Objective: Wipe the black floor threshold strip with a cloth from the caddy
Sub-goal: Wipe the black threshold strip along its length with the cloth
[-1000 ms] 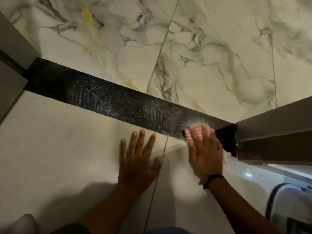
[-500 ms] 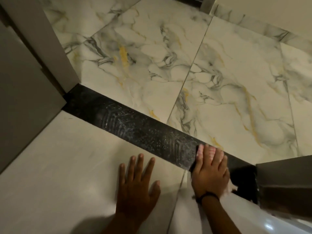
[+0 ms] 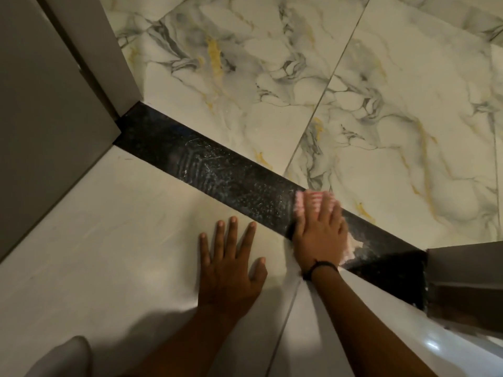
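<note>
The black threshold strip (image 3: pixel 217 172) runs diagonally from the upper left door frame to the lower right, dusty with whitish smear marks. My right hand (image 3: pixel 321 235) presses flat on a pink-and-white striped cloth (image 3: pixel 313 200) lying on the strip; the cloth shows past the fingertips and at the hand's right side. A black band circles that wrist. My left hand (image 3: pixel 231 265) rests flat on the pale tile below the strip, fingers spread, holding nothing. The caddy is out of view.
A grey door frame (image 3: pixel 54 104) stands at the left end of the strip and another grey frame (image 3: pixel 462 273) at the right end. Marbled tile (image 3: pixel 326 91) lies beyond the strip. A pale rounded shape (image 3: pixel 62 357) sits at the bottom left.
My right hand with the cloth has slid a little leftward along the strip. The view has swung, showing more of the left door frame. My left hand stays planted.
</note>
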